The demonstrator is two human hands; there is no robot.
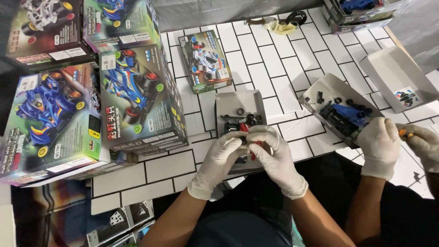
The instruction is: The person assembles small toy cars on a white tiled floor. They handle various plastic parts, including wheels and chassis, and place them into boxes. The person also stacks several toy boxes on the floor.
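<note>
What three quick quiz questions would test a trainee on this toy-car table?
1. True or false: both hands wear white gloves.
2. What lies under those hands? A) grey tray B) plate C) basket
3. What colour is the car body in the co-worker's tray at right?

Key: 1 true. 2 A. 3 blue.
</note>
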